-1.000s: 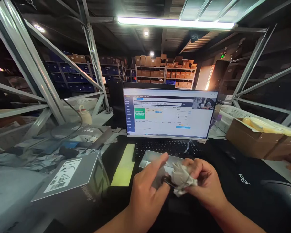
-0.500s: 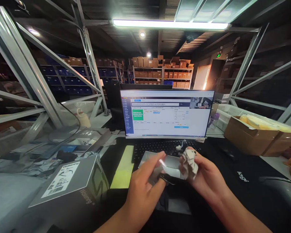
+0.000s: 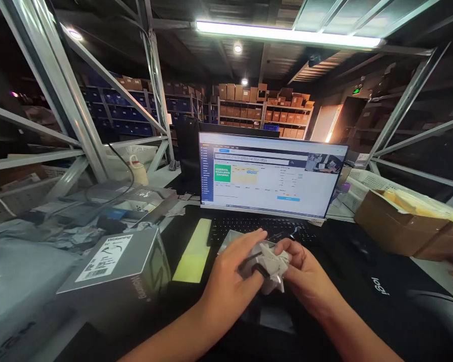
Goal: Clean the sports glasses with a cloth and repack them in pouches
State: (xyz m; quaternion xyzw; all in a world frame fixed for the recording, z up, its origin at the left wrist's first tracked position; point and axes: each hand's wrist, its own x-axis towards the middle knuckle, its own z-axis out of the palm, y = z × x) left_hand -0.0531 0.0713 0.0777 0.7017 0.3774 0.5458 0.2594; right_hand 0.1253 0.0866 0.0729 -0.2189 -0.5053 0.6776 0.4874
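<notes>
Above the desk, my left hand (image 3: 232, 271) and my right hand (image 3: 305, 274) meet around a crumpled piece of whitish paper (image 3: 275, 261). The right fingers are closed on the paper's right side. My left hand is closed too, its thumb against a small black item (image 3: 261, 270) pressed to the paper; its kind cannot be made out. A thin dark strand (image 3: 295, 232) shows above the right fingers. Behind the left hand lies an open pale box (image 3: 231, 236), mostly hidden by the hands.
A monitor (image 3: 264, 193) stands behind a black keyboard (image 3: 226, 229). At left are a grey printed box (image 3: 136, 256), yellow-green paper strips (image 3: 192, 256) and piled plastic packets (image 3: 94, 234). Cardboard boxes (image 3: 396, 226), a mouse (image 3: 358, 245) and a "logi" desk mat (image 3: 362, 296) are at right.
My right hand has brought the crumpled paper left and down to my left hand, and both now touch it. The view has shifted slightly, and a yellow panel appears on the screen.
</notes>
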